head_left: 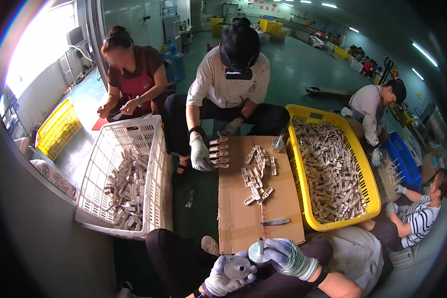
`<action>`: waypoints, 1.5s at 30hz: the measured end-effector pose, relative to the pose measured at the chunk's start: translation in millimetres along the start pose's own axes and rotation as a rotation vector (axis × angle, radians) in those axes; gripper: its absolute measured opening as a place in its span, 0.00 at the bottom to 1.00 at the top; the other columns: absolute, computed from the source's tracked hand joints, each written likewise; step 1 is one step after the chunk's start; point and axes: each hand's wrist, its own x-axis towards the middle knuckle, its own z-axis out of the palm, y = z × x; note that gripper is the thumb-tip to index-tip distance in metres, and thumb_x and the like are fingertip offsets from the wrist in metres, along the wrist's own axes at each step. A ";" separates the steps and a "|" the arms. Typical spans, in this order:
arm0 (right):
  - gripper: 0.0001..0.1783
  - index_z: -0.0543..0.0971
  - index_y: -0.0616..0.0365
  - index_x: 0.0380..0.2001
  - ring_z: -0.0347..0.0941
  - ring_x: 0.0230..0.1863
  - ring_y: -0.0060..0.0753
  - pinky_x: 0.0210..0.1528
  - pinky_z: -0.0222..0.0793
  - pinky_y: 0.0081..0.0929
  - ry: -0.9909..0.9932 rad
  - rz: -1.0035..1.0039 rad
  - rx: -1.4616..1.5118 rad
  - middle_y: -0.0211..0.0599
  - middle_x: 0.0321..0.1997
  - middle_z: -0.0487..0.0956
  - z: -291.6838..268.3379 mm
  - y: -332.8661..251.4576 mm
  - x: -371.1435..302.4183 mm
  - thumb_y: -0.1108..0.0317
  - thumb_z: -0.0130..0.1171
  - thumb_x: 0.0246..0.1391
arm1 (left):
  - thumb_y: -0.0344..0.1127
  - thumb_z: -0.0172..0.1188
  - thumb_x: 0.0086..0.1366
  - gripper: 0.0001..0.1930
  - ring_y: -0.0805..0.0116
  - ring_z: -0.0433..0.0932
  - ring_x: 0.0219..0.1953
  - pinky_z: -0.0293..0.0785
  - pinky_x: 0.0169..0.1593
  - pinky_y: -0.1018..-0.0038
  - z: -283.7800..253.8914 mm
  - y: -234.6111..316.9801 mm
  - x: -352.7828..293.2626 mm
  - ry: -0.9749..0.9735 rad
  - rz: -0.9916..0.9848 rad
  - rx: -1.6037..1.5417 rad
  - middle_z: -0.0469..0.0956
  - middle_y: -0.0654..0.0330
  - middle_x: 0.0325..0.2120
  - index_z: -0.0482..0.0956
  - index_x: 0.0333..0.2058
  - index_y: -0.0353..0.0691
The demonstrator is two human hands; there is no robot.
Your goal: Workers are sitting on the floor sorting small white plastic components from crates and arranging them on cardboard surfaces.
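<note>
My left hand, in a pale work glove, is closed around a clear round dish-like piece. Beside it, my right hand, gloved too, grips a pale round piece with a short upright stem. The two pieces are close together over my lap, at the near edge of a cardboard sheet. A dark flat blade lies on the sheet. Farther back on it is a loose pile of wooden clips. A small clear jar with a stick in it stands at the far right corner.
A white crate of clips stands left, a yellow crate of clips right. Opposite sits a person, one gloved hand by a row of clips on the sheet's edge. Other people work left and right; a white sack lies near right.
</note>
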 end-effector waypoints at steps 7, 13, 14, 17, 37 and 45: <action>0.22 0.73 0.60 0.50 0.73 0.38 0.16 0.43 0.71 0.19 0.065 0.829 0.859 0.27 0.40 0.77 -13.5 2.3 10.9 0.69 0.67 0.53 | 0.54 0.70 0.53 0.39 0.57 0.75 0.50 0.72 0.54 0.61 -4.2 17.9 12.6 0.083 0.067 0.486 0.73 0.53 0.46 0.65 0.56 0.36; 0.10 0.78 0.60 0.42 0.71 0.33 0.12 0.38 0.70 0.18 -0.167 0.837 0.721 0.25 0.32 0.79 -16.5 40.4 42.8 0.70 0.61 0.57 | 0.53 0.71 0.53 0.43 0.61 0.75 0.48 0.71 0.56 0.61 9.2 26.5 17.0 0.103 0.085 0.558 0.73 0.55 0.44 0.61 0.58 0.31; 0.10 0.78 0.59 0.42 0.71 0.32 0.12 0.38 0.70 0.18 -0.156 0.845 0.703 0.24 0.32 0.79 -16.2 64.0 45.0 0.69 0.61 0.57 | 0.53 0.71 0.53 0.44 0.61 0.75 0.48 0.71 0.57 0.60 9.4 31.6 18.2 0.145 0.114 0.585 0.73 0.54 0.44 0.60 0.59 0.31; 0.08 0.78 0.55 0.38 0.69 0.30 0.15 0.34 0.69 0.20 0.002 0.965 0.400 0.24 0.28 0.77 -17.1 145.8 75.7 0.67 0.63 0.55 | 0.52 0.68 0.57 0.39 0.58 0.75 0.49 0.70 0.58 0.55 -28.1 42.1 16.9 0.166 0.240 0.466 0.73 0.54 0.46 0.62 0.59 0.35; 0.25 0.67 0.56 0.54 0.71 0.33 0.31 0.39 0.70 0.32 0.488 1.197 0.009 0.37 0.33 0.75 34.4 393.2 85.7 0.65 0.57 0.53 | 0.44 0.56 0.68 0.26 0.56 0.75 0.52 0.77 0.48 0.64 -55.7 58.2 31.9 0.275 0.340 0.391 0.72 0.54 0.51 0.62 0.60 0.40; 0.35 0.62 0.58 0.64 0.75 0.49 0.27 0.50 0.71 0.29 -0.760 0.686 0.820 0.38 0.48 0.78 10.2 72.6 64.4 0.55 0.60 0.59 | 0.58 0.59 0.62 0.29 0.51 0.74 0.52 0.71 0.54 0.51 -39.0 36.0 43.8 0.369 0.350 0.377 0.74 0.54 0.49 0.68 0.55 0.49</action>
